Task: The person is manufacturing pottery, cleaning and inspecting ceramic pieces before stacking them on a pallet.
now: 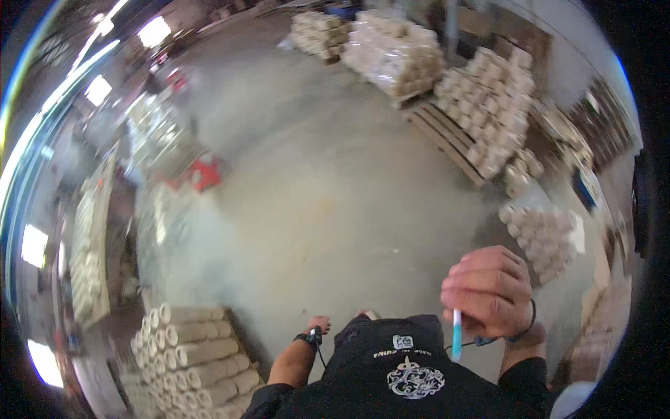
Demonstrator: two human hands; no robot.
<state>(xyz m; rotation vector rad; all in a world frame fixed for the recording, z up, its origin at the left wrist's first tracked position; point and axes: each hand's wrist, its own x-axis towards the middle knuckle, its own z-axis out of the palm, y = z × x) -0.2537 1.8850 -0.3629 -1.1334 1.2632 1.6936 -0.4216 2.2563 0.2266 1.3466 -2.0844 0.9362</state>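
My right hand (488,290) is raised in front of my body at the right, its fingers curled round a slim white-and-turquoise pen-like stick (457,335). The stick points downward out of the fist, and its exact kind is not clear. Low beside my waist hangs my left hand (321,324), with a dark band on the wrist. It looks small and blurred, its fingers mostly turned from view, and nothing shows in it. The closest goods to it are stacked pale tubes (202,353) at the lower left.
Concrete floor (307,209) stretches ahead. Along the right stand a wooden pallet (447,140) with a stack of pale rolls (488,91), a film-wrapped load (394,52) and a lower pile of tubes (541,234). Something red (204,173) and a long stack (91,244) are on the left.
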